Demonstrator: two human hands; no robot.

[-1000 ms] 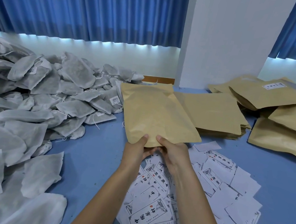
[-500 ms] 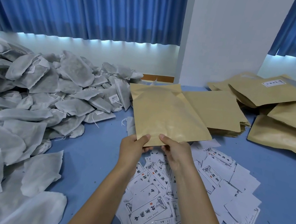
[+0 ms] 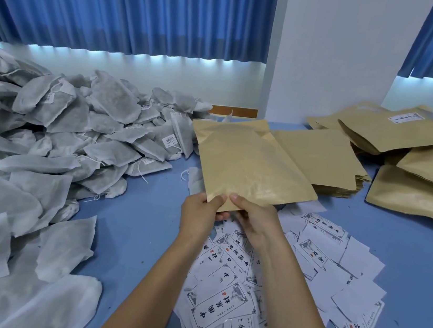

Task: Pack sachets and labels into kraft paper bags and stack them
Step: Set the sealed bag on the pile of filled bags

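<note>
Pinching the near edge of one kraft paper bag (image 3: 248, 168): left hand (image 3: 199, 215) and right hand (image 3: 256, 220), close together, thumbs on top. The grip probably serves to part the bag's mouth for filling. Bag: flat, tan, faintly glossy, apparently empty, raised just beyond the hands. Beneath the wrists: loose printed labels (image 3: 221, 306). Left of the hands: heaped grey sachets (image 3: 76, 131). Beyond the right hand: a flat bag stack (image 3: 323, 161), then filled bags (image 3: 412, 195), piled.
</note>
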